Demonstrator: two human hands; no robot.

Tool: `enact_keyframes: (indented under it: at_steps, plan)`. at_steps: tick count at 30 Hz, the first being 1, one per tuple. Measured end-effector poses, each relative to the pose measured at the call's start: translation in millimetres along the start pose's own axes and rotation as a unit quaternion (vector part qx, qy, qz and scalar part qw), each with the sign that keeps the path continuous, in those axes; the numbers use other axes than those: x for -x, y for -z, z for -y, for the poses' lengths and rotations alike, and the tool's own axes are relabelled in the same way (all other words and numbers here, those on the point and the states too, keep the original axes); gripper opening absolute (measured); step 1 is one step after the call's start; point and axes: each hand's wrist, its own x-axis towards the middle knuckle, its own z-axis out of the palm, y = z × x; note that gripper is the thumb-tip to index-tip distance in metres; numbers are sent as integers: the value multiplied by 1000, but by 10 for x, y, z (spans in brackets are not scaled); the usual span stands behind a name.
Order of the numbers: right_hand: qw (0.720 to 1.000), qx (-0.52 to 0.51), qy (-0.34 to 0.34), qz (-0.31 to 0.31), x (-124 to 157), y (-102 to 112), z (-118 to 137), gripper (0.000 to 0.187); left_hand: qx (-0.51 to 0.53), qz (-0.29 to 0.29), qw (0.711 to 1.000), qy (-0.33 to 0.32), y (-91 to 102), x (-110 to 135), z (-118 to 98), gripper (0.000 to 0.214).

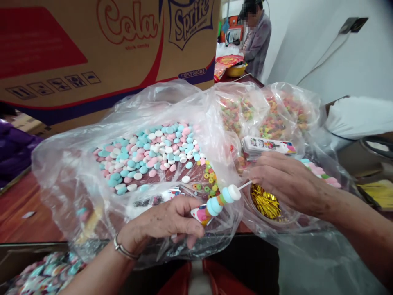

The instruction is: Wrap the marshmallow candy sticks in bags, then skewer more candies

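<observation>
Left hand (pixel 166 225): closed around the lower end of the candy stick (pixel 219 203), resting against the big bag.
Right hand (pixel 282 180): pinches the thin white upper end of the same stick.
Candy stick: tilted, in the air between both hands.
Big bag (pixel 76 172): open mouth, pastel discs inside.
Room: narrow; gold ties (pixel 265 203) just under the right hand, cardboard box (pixel 92 49) close behind.
Bench (pixel 21 205): red-brown wood shows at the left edge.
Hard to see: the second bag (pixel 276 114) blurs its sweets; lower frame is dark.
</observation>
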Motion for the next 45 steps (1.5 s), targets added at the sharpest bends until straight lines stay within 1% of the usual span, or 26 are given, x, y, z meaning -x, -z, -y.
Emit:
enact_keyframes:
  at_steps: [2,4,7,10,12,15,18,21,23,24,26,27,29,33,35,36,39,41,43,45]
  plan:
    - [1000,-1,9,-3,28,-3,-22,24,20,-32,999,-14,-21,-38,-8,24]
    - [1000,1,2,-6,54,-14,0,30,15,-56,998,-27,-68,-73,-18,25]
    - [1000,0,-9,7,105,-54,72,37,-62,-82,993,-57,-159,-121,-32,24]
    - [999,-20,-30,39,183,-99,119,35,-166,-131,973,-91,-217,-148,-33,21]
    - [996,-33,-53,56,233,-110,120,32,-185,-148,968,-79,-223,-144,-26,22]
    - [996,-50,-42,66,256,-104,100,32,-170,-133,975,-44,-204,-103,-10,30]
    - [992,-93,-25,80,192,-104,114,33,-156,-113,981,-32,-198,-44,12,36]
    - [986,-127,-43,103,86,-148,189,28,-83,-50,995,16,-235,-8,44,42]
    - [989,-114,-36,91,43,-216,259,28,-33,-18,999,29,-278,-6,67,48]
    - [991,-102,-22,82,36,-261,294,28,-28,-24,999,21,-301,-9,78,49]
    - [993,-90,-9,73,47,-357,352,28,-62,-77,995,-21,-341,-15,99,46]
    - [992,-97,-14,79,57,-397,374,28,-86,-105,990,-42,-358,-15,108,45]
    - [984,-128,-59,109,68,-438,403,26,-120,-139,981,-70,-384,-2,126,47]
    - [952,-201,-166,160,21,-375,427,29,-117,-140,979,-92,-422,55,151,58]
    - [940,-220,-191,178,-6,-334,441,32,-107,-144,979,-96,-437,72,169,59]
    - [939,-225,-186,181,-12,-325,452,32,-99,-142,980,-95,-445,71,182,57]
    - [947,-234,-134,176,2,-352,495,32,-59,-117,986,-99,-474,34,236,50]
    - [947,-241,-105,183,26,-391,519,30,-50,-113,987,-107,-498,3,266,50]
    - [946,-248,-98,187,49,-418,525,28,-55,-121,985,-110,-522,-7,271,54]
    - [947,-253,-99,173,67,-423,514,27,-47,-120,986,-106,-535,24,243,53]
